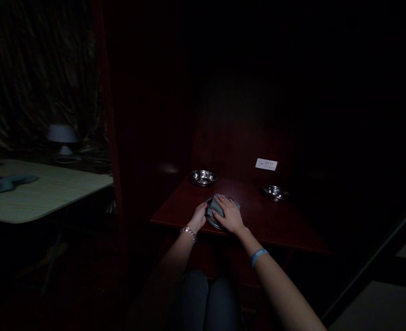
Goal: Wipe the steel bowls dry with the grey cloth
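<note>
Near front edge of reddish desk [258,225]: steel plate [214,224], gray cloth [214,207] on top. Left hand [199,216] at plate's nine o'clock, clamped on rim. Right hand [229,215] flat over cloth, fingers slightly apart. Steel bowl [203,178] at plate's eleven o'clock; shallow steel dish [275,192] at two o'clock.

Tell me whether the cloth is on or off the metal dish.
On: the cloth lies against the metal dish, beneath the right hand, while the left hand holds the dish's edge.
</note>
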Demonstrator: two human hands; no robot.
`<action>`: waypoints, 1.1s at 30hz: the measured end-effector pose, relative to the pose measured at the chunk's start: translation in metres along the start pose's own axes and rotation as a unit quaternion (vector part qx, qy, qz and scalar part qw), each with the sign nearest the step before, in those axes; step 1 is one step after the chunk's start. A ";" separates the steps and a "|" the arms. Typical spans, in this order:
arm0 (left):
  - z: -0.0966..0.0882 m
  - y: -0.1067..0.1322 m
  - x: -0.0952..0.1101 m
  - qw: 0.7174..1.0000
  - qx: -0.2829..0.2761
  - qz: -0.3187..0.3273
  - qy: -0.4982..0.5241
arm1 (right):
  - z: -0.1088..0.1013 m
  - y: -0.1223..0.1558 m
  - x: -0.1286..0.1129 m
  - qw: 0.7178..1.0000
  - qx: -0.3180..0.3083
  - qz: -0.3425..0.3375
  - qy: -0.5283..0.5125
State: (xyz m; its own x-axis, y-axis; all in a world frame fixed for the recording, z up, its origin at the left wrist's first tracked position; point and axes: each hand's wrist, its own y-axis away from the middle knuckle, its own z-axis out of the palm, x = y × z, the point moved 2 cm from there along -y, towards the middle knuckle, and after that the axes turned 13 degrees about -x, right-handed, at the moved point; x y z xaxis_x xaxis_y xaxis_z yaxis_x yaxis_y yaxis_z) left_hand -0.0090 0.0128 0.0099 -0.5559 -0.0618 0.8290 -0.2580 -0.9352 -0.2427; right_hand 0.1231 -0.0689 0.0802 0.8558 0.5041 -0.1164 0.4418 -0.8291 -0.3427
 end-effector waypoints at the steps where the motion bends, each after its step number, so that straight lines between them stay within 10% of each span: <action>1: 0.000 0.000 0.001 1.000 0.017 0.009 0.003 | 0.000 -0.002 -0.004 1.000 -0.003 -0.004 0.005; 11: 0.002 0.003 0.001 0.999 0.027 0.031 -0.014 | -0.008 -0.022 -0.005 0.999 -0.048 -0.026 -0.002; 22: -0.004 -0.004 -0.007 0.997 0.069 0.011 0.013 | 0.005 -0.028 0.036 0.989 -0.032 0.106 -0.095; 33: 0.008 0.005 0.006 0.976 0.125 0.007 -0.178 | 0.033 0.008 0.062 0.931 0.175 0.069 -0.314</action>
State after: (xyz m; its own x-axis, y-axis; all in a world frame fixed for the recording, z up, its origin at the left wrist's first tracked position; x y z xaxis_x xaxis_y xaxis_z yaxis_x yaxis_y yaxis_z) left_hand -0.0072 0.0045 0.0174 -0.2361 -0.1520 0.9598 -0.0271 -0.9863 -0.1629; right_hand 0.1706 -0.0363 0.0400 0.5223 0.5321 -0.6664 0.1312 -0.8223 -0.5537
